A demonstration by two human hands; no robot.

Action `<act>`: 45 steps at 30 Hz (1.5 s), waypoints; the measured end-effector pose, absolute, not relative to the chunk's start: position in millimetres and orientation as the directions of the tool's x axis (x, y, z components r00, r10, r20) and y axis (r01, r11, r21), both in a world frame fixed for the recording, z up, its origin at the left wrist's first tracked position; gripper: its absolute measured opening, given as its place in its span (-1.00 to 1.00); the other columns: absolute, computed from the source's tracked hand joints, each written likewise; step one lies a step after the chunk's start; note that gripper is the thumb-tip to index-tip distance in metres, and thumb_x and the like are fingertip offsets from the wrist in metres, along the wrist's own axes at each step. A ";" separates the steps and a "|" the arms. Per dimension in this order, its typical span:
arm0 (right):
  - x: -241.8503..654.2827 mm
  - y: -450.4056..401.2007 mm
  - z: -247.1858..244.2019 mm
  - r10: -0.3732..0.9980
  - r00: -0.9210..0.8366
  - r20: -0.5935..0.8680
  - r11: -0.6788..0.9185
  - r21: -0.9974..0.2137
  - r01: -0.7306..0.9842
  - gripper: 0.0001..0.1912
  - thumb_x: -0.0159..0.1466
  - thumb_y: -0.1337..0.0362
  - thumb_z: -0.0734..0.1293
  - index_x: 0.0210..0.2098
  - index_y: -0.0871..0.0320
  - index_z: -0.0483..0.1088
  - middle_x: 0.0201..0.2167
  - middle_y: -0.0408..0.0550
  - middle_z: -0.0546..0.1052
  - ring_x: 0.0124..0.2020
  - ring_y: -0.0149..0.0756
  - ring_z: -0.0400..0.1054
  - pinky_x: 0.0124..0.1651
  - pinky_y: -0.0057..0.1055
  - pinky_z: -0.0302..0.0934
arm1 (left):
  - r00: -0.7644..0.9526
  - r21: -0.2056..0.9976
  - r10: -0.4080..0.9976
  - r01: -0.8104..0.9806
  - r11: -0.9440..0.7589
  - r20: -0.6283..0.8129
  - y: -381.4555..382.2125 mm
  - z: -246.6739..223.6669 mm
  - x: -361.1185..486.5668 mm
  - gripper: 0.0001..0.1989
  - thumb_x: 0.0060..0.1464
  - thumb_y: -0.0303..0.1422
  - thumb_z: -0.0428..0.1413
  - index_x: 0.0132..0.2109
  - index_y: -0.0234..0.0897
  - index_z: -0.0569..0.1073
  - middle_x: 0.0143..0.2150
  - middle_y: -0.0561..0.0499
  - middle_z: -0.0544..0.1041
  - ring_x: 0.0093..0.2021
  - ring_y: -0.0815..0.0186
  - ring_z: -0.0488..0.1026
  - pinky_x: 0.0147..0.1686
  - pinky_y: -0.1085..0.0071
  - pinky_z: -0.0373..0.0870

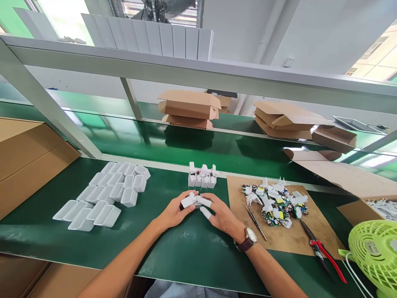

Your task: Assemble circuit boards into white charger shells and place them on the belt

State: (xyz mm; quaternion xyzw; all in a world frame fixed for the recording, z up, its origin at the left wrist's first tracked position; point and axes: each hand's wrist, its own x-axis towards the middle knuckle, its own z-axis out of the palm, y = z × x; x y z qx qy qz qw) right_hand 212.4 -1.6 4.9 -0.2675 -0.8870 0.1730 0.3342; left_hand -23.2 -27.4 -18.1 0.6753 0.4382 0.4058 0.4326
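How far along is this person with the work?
Early on, it seems. The short row of white cases looks filled, though parts stick out on top, so I can't call them finished. Both the left hand and right hand are on one small white unit. Many open cases and a pile of circuit boards appear left.

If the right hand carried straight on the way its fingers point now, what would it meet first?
The small white part at the fingertips of the right hand, then probably the left hand just beyond; exact depth is unclear.
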 end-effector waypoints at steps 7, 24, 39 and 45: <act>196.5 0.4 -7.1 0.553 -0.655 0.514 0.826 -0.442 0.350 -0.58 0.39 0.35 0.33 0.23 0.04 0.34 0.12 0.09 0.51 0.10 -0.19 0.49 0.10 -0.23 0.49 | 0.312 0.958 0.938 0.189 -0.214 0.148 -27.4 -18.9 -23.5 -0.44 0.37 -0.17 0.01 0.43 -0.16 0.20 0.41 -0.13 0.31 0.41 0.08 0.27 0.39 -0.05 0.23; 198.2 -10.4 -15.8 0.609 -0.591 0.530 0.788 -0.486 0.377 -0.60 0.30 0.54 0.19 0.05 0.11 0.40 0.03 0.09 0.54 -0.07 -0.21 0.53 -0.09 -0.30 0.53 | 0.257 0.915 0.942 0.285 -0.286 0.214 -30.0 -27.0 -23.2 -0.19 0.27 -0.06 0.16 0.49 -0.06 -0.05 0.35 -0.18 0.41 0.32 0.10 0.40 0.32 0.02 0.32; 197.9 -16.0 -22.4 0.696 -0.572 0.434 0.700 -0.589 0.404 -0.65 0.44 0.34 0.22 0.21 0.06 0.27 0.07 0.13 0.52 -0.05 -0.11 0.52 -0.05 -0.17 0.51 | 0.117 0.857 0.910 0.307 -0.414 0.398 -30.7 -19.7 -22.2 -0.63 0.21 -0.32 0.21 0.13 -0.20 0.38 -0.03 -0.11 0.59 -0.10 0.23 0.59 -0.06 0.26 0.59; 197.6 -14.4 -18.5 0.688 -0.591 0.421 0.696 -0.611 0.377 -0.69 0.45 0.35 0.21 0.15 0.02 0.32 -0.01 0.05 0.52 -0.07 -0.18 0.49 -0.04 -0.23 0.48 | 0.116 0.859 0.905 0.286 -0.425 0.409 -29.0 -19.5 -24.8 -0.70 0.19 -0.38 0.20 0.04 -0.21 0.36 -0.08 -0.09 0.55 -0.12 0.26 0.56 -0.07 0.29 0.57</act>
